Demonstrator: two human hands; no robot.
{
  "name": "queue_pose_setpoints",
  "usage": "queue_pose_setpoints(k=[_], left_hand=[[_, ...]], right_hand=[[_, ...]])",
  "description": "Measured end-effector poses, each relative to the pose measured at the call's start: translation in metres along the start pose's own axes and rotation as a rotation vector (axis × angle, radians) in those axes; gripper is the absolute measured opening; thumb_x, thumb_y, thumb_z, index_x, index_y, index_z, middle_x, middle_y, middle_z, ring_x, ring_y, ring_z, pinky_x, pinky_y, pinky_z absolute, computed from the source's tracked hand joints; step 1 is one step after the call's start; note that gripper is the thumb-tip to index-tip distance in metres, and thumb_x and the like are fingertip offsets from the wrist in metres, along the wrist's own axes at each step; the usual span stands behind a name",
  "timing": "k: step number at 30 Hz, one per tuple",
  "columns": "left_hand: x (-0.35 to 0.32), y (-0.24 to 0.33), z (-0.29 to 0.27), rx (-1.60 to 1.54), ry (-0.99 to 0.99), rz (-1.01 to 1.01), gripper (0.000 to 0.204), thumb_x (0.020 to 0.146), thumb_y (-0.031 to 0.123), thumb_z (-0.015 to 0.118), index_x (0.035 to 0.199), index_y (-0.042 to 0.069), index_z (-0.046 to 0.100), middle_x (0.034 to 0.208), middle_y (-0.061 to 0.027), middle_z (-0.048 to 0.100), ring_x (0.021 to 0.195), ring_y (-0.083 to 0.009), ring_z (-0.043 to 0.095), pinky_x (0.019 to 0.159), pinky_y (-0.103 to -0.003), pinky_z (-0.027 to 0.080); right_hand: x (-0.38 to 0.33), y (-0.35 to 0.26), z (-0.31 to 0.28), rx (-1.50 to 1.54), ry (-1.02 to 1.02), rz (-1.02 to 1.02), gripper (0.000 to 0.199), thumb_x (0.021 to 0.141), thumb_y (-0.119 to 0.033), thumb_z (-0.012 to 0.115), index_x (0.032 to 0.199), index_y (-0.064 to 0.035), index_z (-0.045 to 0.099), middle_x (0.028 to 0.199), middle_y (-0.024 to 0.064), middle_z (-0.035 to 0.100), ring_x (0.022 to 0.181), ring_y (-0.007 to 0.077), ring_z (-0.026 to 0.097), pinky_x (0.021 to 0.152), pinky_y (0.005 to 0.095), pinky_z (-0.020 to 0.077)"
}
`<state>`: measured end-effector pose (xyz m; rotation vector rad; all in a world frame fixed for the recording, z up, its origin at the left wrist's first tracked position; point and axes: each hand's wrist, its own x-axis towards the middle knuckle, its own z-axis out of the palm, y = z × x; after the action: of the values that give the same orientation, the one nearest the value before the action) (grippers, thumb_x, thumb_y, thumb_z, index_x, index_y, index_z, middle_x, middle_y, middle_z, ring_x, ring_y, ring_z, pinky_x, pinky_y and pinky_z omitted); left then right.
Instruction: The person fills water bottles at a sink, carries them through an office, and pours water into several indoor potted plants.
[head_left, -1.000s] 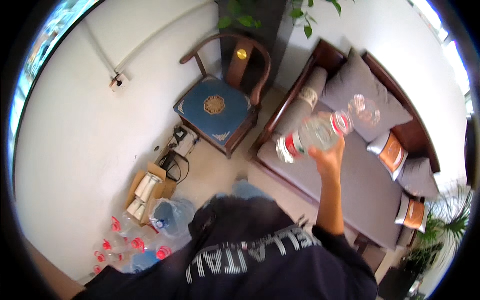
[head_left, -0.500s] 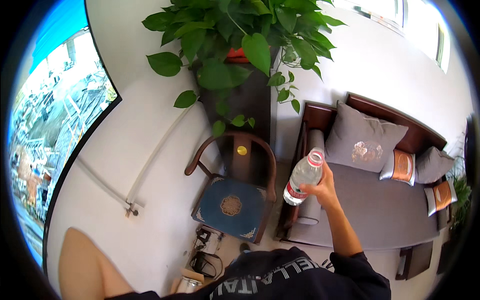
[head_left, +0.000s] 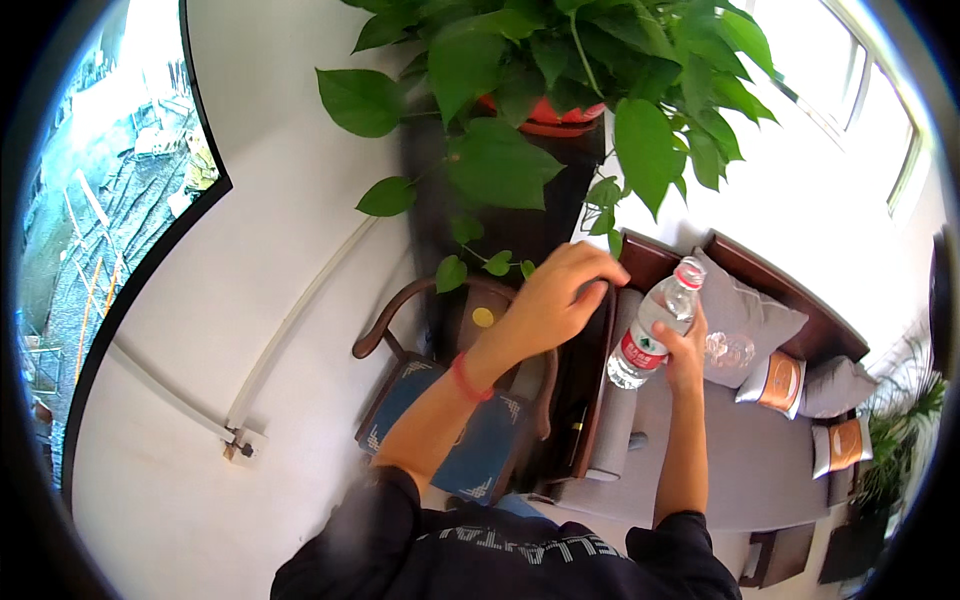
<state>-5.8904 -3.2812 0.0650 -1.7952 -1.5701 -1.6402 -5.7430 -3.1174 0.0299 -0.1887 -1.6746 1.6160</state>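
Observation:
My right hand (head_left: 687,350) grips a clear plastic water bottle (head_left: 660,315) with a red and white label, thumb across its front. The bottle tilts with its neck up, a reddish ring round the neck. No cap shows on its mouth, and clear liquid appears inside. My left hand (head_left: 568,292), with a red band on the wrist, is raised to the left of the bottle, apart from it. Its fingers are curled in toward the thumb, and what they hold, if anything, is hidden.
A leafy green plant (head_left: 500,70) in a red pot (head_left: 560,115) hangs over a dark stand. Below is a wooden armchair with a blue cushion (head_left: 410,410). To the right stands a grey-padded wooden sofa (head_left: 740,450) with cushions (head_left: 750,320). A wall socket (head_left: 245,447) is at left.
My left hand has come into view from the lower left and reached up beside the bottle. My right hand has carried the bottle slightly right. The view has shifted a little.

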Motion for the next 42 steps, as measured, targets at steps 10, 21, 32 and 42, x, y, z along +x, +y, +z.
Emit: queue_pose_setpoints(k=[10, 21, 32, 42], left_hand=[[0.167, -0.161, 0.052, 0.312, -0.378, 0.297, 0.046, 0.076, 0.003, 0.051, 0.122, 0.002, 0.049, 0.107, -0.0177, 0.058, 0.100, -0.0278, 0.055, 0.088, -0.037, 0.042], [0.292, -0.157, 0.016, 0.340, -0.396, 0.141, 0.055, 0.070, -0.009, 0.042, 0.123, 0.003, 0.048, 0.113, -0.0193, 0.056, 0.106, -0.0248, 0.052, 0.093, -0.029, 0.038], [0.315, -0.188, -0.003, -0.003, -0.529, 0.053, 0.068, 0.075, -0.015, 0.038, 0.138, 0.011, 0.032, 0.128, -0.0129, 0.045, 0.106, -0.0226, 0.050, 0.091, -0.031, 0.039], [0.300, -0.190, -0.008, 0.129, -0.489, 0.146, 0.049, 0.073, -0.004, 0.046, 0.121, 0.005, 0.044, 0.105, -0.0162, 0.054, 0.089, -0.0257, 0.055, 0.076, -0.036, 0.044]], right_hand=[[0.100, 0.031, -0.043, 0.006, -0.057, -0.005, 0.060, 0.060, -0.021, 0.076, 0.111, -0.0010, 0.051, 0.096, 0.0081, 0.060, 0.088, 0.0167, 0.058, 0.082, 0.0301, 0.0441], [0.200, 0.056, -0.059, 0.031, -0.323, 0.075, 0.062, 0.056, -0.022, 0.077, 0.109, -0.0006, 0.053, 0.092, 0.0068, 0.059, 0.085, 0.0147, 0.055, 0.081, 0.0283, 0.0422], [0.232, 0.058, -0.051, 0.032, -0.398, 0.097, 0.064, 0.057, -0.027, 0.079, 0.109, 0.0002, 0.052, 0.094, 0.0062, 0.059, 0.085, 0.0140, 0.056, 0.080, 0.0280, 0.0437], [0.206, 0.046, -0.030, -0.118, -0.352, 0.161, 0.074, 0.054, -0.033, 0.078, 0.113, 0.0019, 0.050, 0.094, 0.0073, 0.058, 0.085, 0.0162, 0.057, 0.081, 0.0291, 0.0432]])
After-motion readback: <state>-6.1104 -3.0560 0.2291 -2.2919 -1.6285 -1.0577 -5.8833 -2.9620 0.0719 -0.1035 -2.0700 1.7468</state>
